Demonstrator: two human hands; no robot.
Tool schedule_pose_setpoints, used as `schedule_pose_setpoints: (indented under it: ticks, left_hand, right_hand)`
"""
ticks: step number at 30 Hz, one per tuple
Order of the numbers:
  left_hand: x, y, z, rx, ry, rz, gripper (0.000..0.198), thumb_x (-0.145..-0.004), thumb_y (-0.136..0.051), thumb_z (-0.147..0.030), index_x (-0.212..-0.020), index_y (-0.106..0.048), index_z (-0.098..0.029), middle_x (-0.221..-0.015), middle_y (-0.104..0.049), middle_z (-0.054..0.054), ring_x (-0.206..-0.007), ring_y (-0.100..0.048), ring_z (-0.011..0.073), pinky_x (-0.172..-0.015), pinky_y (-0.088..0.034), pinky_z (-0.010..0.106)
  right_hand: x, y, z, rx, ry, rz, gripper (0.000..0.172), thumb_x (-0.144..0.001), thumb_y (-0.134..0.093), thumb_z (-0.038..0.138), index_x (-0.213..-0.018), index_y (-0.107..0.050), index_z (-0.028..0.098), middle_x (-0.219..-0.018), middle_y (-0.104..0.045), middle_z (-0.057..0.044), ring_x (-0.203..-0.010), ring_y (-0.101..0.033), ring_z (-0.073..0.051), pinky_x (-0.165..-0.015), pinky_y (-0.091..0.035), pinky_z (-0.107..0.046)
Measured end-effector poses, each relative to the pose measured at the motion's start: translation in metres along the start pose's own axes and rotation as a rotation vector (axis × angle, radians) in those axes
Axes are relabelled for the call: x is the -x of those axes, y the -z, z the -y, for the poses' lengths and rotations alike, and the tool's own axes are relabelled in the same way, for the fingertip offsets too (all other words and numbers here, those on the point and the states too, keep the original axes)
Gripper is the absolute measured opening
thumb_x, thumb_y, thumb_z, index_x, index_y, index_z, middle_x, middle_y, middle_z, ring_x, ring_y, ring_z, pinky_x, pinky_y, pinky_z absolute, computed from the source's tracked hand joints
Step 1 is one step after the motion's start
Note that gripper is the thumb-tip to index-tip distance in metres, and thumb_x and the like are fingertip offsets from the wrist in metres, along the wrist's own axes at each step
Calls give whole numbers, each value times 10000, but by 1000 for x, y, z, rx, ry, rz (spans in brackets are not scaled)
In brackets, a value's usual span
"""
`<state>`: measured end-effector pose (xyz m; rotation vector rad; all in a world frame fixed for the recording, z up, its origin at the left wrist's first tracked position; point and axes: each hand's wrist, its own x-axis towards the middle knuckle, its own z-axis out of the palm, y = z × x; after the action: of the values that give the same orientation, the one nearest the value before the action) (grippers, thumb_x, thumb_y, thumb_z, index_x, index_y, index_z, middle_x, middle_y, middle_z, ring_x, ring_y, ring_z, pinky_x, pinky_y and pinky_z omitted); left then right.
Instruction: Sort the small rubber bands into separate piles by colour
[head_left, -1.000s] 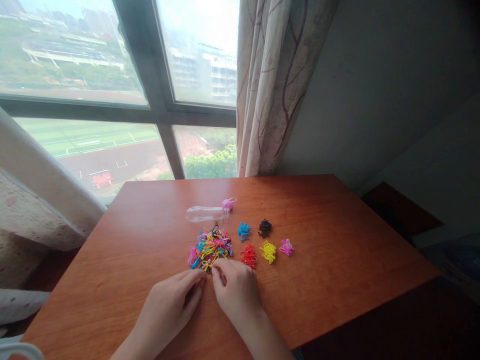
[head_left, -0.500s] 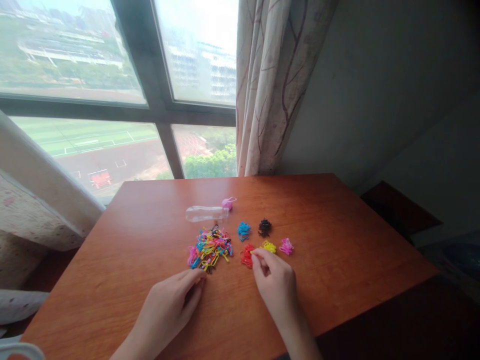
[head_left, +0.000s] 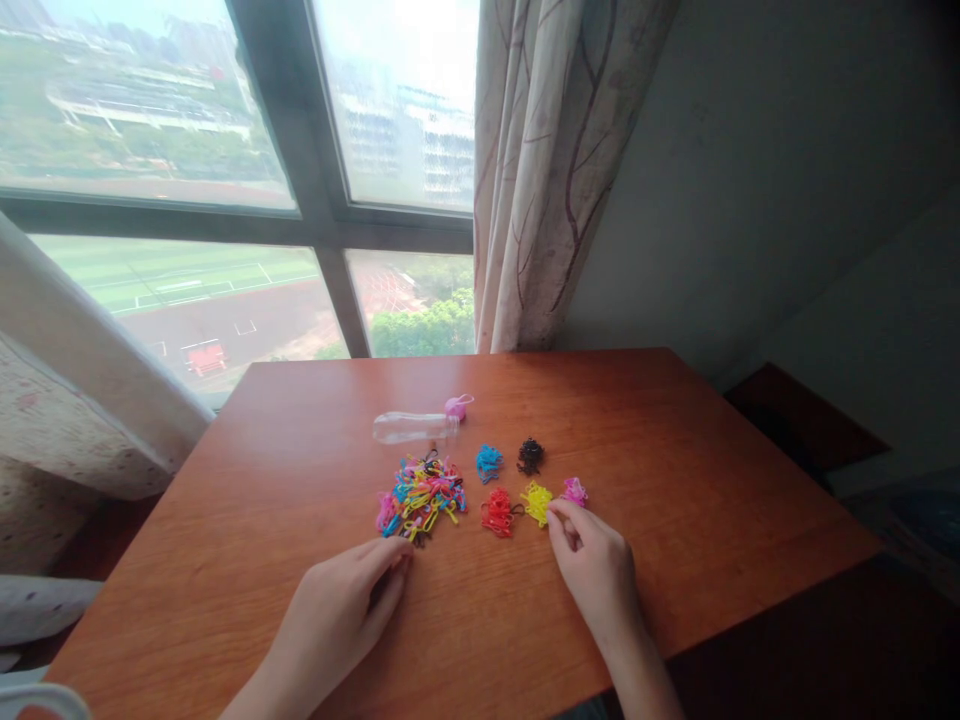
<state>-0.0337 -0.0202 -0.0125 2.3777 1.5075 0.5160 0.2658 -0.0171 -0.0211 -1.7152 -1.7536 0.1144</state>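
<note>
A mixed heap of small coloured rubber bands lies on the wooden table. To its right sit small sorted piles: blue, black, red, yellow and pink. My right hand rests on the table with its fingertips pinched together between the yellow and pink piles; whatever they hold is too small to see. My left hand lies on the table, fingers curled together, tips just short of the mixed heap's near edge.
A clear plastic bottle lies on its side behind the heap, its pink cap beside its mouth. A patterned curtain hangs at the table's far edge beside the window. A darker lower surface stands to the right.
My right hand has left the near edge of the mixed heap and moved right, past the red pile, to the gap between the yellow and pink piles. My left hand has stayed still.
</note>
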Motion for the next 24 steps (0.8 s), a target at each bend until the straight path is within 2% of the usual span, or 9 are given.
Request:
schedule_pose_setpoints:
  ticks: [5,11,15,24]
  left_hand:
    - [0,-1,1,-6,4,13,202,-951,-426,-246,-959,-627,-259,-886,-753,-11,-744,-716,153,-650,-499,220]
    - [1,0,1,0,-2,18,209,-955,-421,-253,-961,-630,-259,-891,-754,-5,-745,-714,152,-653,-495,218]
    - [1,0,1,2,4,31,216,-958,-417,-252,-957,-633,-259,-879,-750,-6,-733,-709,152,-647,-490,221]
    - [1,1,0,2,9,19,209,-943,-430,-245,-951,-638,-256,-881,-751,-5,-736,-712,158,-650,-496,229]
  right_hand:
    - [0,-4,11,9,37,84,241,-944,-476,233,-906,-713,214,-708,-696,-21,-607,-629,-149,-607,-389,-239]
    - [-6,-12,29,211,9,194,157,-895,-596,185,-961,-716,263,-761,-727,2,-645,-667,-157,-552,-310,-253]
    - [-10,-15,32,305,-3,241,138,-898,-607,175,-884,-708,268,-773,-734,6,-628,-666,-145,-520,-259,-264]
    - [-9,-13,31,282,46,191,172,-909,-561,165,-844,-697,248,-789,-729,0,-658,-660,-142,-551,-294,-258]
